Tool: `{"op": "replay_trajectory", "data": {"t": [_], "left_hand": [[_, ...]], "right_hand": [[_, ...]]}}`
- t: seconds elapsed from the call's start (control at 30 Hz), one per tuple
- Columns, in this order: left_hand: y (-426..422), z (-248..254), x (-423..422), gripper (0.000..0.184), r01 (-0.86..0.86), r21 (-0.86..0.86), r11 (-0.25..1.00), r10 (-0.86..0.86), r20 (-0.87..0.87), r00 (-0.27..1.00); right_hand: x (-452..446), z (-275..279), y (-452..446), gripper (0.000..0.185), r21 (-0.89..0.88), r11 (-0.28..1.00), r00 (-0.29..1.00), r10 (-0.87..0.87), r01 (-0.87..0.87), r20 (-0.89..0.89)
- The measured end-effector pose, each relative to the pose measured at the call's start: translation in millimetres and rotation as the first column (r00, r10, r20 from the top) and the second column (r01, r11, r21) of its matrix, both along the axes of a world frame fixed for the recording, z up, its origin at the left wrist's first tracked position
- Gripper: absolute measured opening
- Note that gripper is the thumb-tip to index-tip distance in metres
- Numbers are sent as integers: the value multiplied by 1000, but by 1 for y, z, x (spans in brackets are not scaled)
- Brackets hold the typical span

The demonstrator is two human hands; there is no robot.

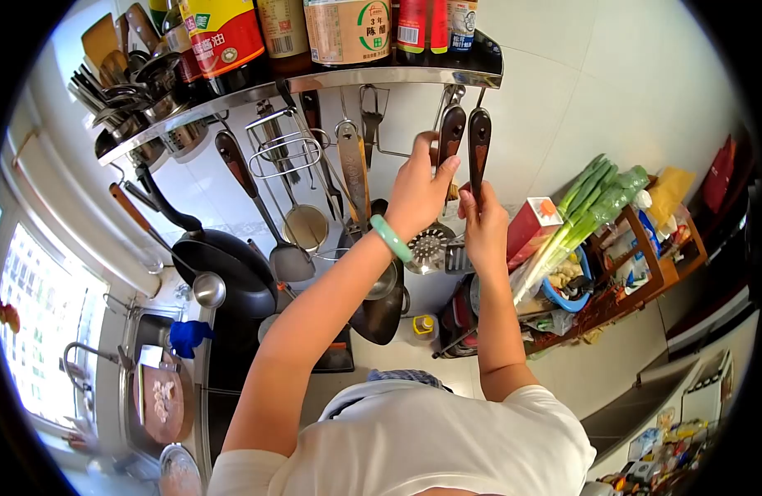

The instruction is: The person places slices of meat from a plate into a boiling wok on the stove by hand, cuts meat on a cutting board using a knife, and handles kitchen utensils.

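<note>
My left hand (pixel 418 194), with a green bangle on the wrist, is closed round the dark handle of a slotted skimmer (pixel 452 128) hanging below the shelf. The skimmer's round, holed head shows under the hand. My right hand (pixel 484 225) is closed on the lower part of the dark handle of a slotted turner (pixel 478 132) beside it. Its slotted metal blade appears left of my right wrist. The turner's handle top is close under the shelf edge. Some of my left fingers are hidden behind the handle.
Bottles stand on the metal shelf (pixel 331 78). A ladle (pixel 209 289), spatula (pixel 290 263) and black wok (pixel 232 273) hang at left. A chopping board (pixel 164 405) lies in the sink. Green onions (pixel 575 215), a red box (pixel 534 231) and a blue basin (pixel 569 299) stand at right.
</note>
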State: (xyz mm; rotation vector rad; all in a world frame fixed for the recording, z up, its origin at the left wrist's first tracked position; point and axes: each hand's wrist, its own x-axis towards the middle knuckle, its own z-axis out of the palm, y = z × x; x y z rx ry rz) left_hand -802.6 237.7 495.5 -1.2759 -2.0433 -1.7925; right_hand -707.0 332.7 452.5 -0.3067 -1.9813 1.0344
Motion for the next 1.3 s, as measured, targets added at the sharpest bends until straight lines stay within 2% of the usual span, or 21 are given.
{"op": "replay_trajectory", "data": {"t": [0.03, 0.1, 0.2, 0.3, 0.37, 0.5, 0.57, 0.7, 0.77, 0.8, 0.83, 0.9, 0.93, 0.97, 1.0, 1.03, 1.07, 1.13, 1.2, 1.23, 1.3], "left_hand": [[5, -2, -4, 30, 142, 6, 990, -141, 163, 977], [7, -4, 1, 21, 95, 24, 995, -96, 76, 992], [5, -5, 18, 20, 175, 290, 941, -233, 177, 956], [2, -3, 23, 22, 314, 431, 846, -447, 253, 858], [-1, 2, 31, 24, 292, 445, 847, -437, 269, 858], [-16, 15, 48, 27, 324, 437, 839, -517, 451, 727], [-19, 18, 58, 29, 443, 548, 710, -696, 452, 557], [-33, 28, 89, 31, 480, 543, 689, -713, 392, 581], [-51, 27, 114, 37, 443, 505, 741, -652, 383, 655], [-69, 33, 123, 40, 505, 444, 740, -656, 315, 686], [-87, 38, 132, 43, 556, 378, 740, -661, 254, 706], [-128, 46, 147, 47, 591, 318, 741, -668, 266, 695], [-149, 53, 154, 37, 556, 302, 774, -630, 284, 723], [-169, 55, 163, 27, 527, 287, 800, -598, 307, 741], [-187, 56, 166, 52, 471, 284, 835, -546, 327, 771], [-206, 50, 169, 46, 396, 255, 882, -468, 382, 797], [-220, 44, 170, 42, 338, 253, 907, -409, 330, 851], [-245, 32, 176, 38, 273, 252, 929, -340, 280, 898], [-265, 16, 187, 33, -118, 108, 987, 96, 191, 977], [-272, 5, 192, 33, -129, 112, 985, 105, 194, 975], [-286, -16, 199, 35, -453, 61, 889, 438, 172, 882]], "right_hand": [[-1, -2, 4, 19, -4, 1000, 1000, 16, -16, -7], [-1, -7, 12, 24, -7, 999, 999, 42, -42, -23], [0, -5, 19, 27, -19, 993, 992, 120, -120, -37], [0, -3, 29, 26, -76, 974, 977, 211, -212, -30], [-5, -6, 39, 25, -97, 945, 950, 312, -312, -19], [-9, -4, 43, 25, -75, 951, 953, 301, -299, 18], [-8, -1, 36, 24, -48, 954, 955, 296, -297, -19], [-16, -18, 44, 20, -2, 937, 931, 346, -349, -118], [-8, -20, 50, 19, 249, 932, 964, 267, -263, 20], [-10, -20, 47, 22, -104, 884, 888, 444, -456, -121], [-13, -25, 53, 26, -107, 880, 885, 454, -464, -101], [-9, -28, 60, 40, 102, 983, 988, 155, -153, -11], [9, 3, 27, 39, 176, 984, 949, 77, -23, -304], [19, 18, 17, 35, 156, 988, 938, 41, 14, -344], [21, 29, 10, 32, 136, 985, 902, 151, -104, -404], [23, 37, 3, 29, 117, 970, 853, 245, -215, -461], [26, 52, -13, 29, 123, 967, 852, 256, -224, -457], [25, 101, -63, 21, 109, 847, 735, 510, -521, -447], [12, 156, -108, 18, 395, 756, 699, 644, -522, -310], [0, 181, -134, 17, 446, 702, 634, 704, -555, -320], [-29, 235, -181, 18, 550, 581, 603, 780, -600, -167]]}}
